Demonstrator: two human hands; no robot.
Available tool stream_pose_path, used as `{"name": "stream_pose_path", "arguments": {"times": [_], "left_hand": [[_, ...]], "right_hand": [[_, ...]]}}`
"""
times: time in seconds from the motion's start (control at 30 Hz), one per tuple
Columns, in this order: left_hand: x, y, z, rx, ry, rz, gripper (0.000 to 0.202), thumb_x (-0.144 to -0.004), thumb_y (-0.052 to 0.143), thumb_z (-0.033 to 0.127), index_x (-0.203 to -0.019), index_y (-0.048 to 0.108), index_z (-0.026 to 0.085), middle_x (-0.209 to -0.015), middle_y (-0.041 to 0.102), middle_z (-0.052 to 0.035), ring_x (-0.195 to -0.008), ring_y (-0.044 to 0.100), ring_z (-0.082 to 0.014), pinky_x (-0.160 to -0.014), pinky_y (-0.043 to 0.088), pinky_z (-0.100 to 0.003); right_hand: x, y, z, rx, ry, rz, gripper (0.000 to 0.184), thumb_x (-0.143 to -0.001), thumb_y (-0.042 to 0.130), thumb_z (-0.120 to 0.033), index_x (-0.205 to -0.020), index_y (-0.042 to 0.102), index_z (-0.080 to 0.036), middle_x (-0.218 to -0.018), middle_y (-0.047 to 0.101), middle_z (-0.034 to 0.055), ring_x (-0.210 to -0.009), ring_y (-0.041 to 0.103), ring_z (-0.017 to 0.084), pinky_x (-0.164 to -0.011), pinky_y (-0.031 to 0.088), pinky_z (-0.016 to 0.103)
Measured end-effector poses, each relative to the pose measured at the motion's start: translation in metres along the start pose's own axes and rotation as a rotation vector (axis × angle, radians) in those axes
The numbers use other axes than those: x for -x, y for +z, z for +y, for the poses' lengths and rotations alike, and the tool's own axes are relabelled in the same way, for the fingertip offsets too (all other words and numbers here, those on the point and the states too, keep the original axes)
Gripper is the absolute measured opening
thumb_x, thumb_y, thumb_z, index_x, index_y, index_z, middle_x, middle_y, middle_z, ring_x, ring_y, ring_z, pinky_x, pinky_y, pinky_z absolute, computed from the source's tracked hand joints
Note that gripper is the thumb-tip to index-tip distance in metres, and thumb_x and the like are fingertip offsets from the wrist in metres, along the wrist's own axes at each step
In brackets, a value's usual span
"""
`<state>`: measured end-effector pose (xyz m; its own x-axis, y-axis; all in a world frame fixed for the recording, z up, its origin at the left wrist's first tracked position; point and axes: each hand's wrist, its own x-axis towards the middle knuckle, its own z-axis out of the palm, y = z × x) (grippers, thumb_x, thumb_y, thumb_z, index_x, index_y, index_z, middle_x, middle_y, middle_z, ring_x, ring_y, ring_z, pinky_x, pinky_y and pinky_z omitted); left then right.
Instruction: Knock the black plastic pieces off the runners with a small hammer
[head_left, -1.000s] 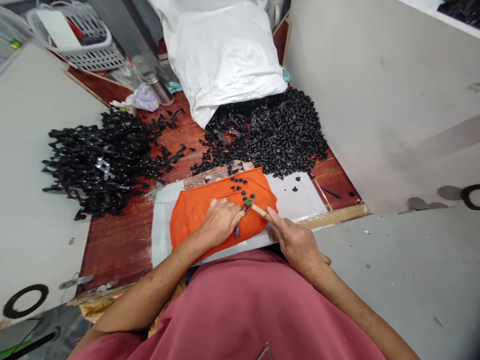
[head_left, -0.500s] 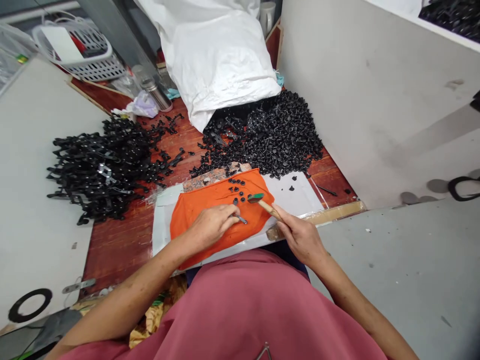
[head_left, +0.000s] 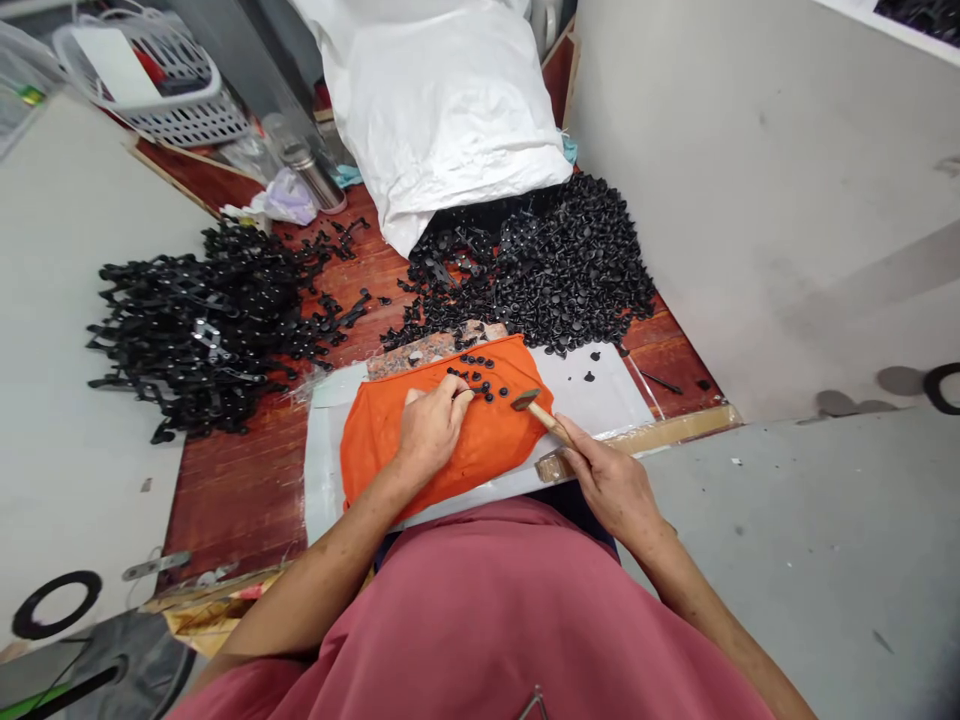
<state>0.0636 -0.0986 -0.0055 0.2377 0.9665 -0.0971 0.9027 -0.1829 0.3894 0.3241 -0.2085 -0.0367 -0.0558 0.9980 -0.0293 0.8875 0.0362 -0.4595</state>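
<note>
The right hand [head_left: 611,485] keeps a closed grip on the small hammer [head_left: 538,410], its head low over the orange cloth [head_left: 495,445], which probably cushions the small black parts [head_left: 478,375]. The left hand [head_left: 429,428] touches these at its 1 o'clock, perhaps to steady one; I cannot tell if its grip pinches.

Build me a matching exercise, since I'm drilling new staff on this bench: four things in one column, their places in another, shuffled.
Things:
1. hammer
2. white sack
3. basket
4. orange cloth

Places:
a. far left corner of the view
b. under the left hand
c. held in the right hand
d. behind the heap of round black parts

Pairs: 1-c, 2-d, 3-a, 4-b.
</note>
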Motion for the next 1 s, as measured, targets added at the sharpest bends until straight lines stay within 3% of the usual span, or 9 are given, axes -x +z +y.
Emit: {"name": "stream_pose_path", "arguments": {"times": [0.23,0.7,0.8,1.0], "left_hand": [[0.000,0.007,0.000,-0.096,0.057,-0.026,0.027,-0.107,0.039,0.038,-0.108,0.061,0.023,-0.095,0.078,-0.0057,-0.087,0.070,-0.0253,-0.091,0.036,-0.039],[0.001,0.010,0.000,-0.112,0.048,0.042,0.025,-0.105,0.044,0.039,-0.101,0.063,0.023,-0.090,0.078,-0.0044,-0.082,0.069,-0.0241,-0.087,0.037,-0.039],[0.001,0.009,0.000,-0.129,0.042,0.063,0.024,-0.104,0.045,0.039,-0.099,0.063,0.024,-0.087,0.078,-0.0046,-0.080,0.069,-0.0240,-0.086,0.037,-0.039],[0.001,0.010,-0.001,-0.087,0.044,0.069,0.024,-0.103,0.048,0.039,-0.097,0.065,0.025,-0.083,0.077,-0.0035,-0.080,0.068,-0.0235,-0.085,0.038,-0.038]], "right_hand": [[0.000,0.000,0.001,-0.010,0.003,-0.007,0.051,-0.105,0.049,-0.028,-0.155,0.048,-0.035,-0.114,0.081,0.0023,-0.086,0.078,0.023,-0.068,0.057,0.031],[-0.003,-0.005,0.003,-0.073,0.014,-0.057,0.051,-0.105,0.047,-0.029,-0.156,0.048,-0.035,-0.109,0.081,0.0038,-0.088,0.077,0.024,-0.072,0.058,0.033],[-0.004,-0.014,-0.003,-0.093,-0.015,-0.018,0.051,-0.105,0.045,-0.029,-0.157,0.047,-0.032,-0.103,0.081,0.0043,-0.084,0.077,0.023,-0.072,0.058,0.033],[-0.013,-0.028,-0.030,-0.137,-0.163,0.135,0.054,-0.108,0.041,-0.029,-0.162,0.038,-0.029,-0.114,0.077,0.0078,-0.094,0.074,0.022,-0.084,0.057,0.033]]}}
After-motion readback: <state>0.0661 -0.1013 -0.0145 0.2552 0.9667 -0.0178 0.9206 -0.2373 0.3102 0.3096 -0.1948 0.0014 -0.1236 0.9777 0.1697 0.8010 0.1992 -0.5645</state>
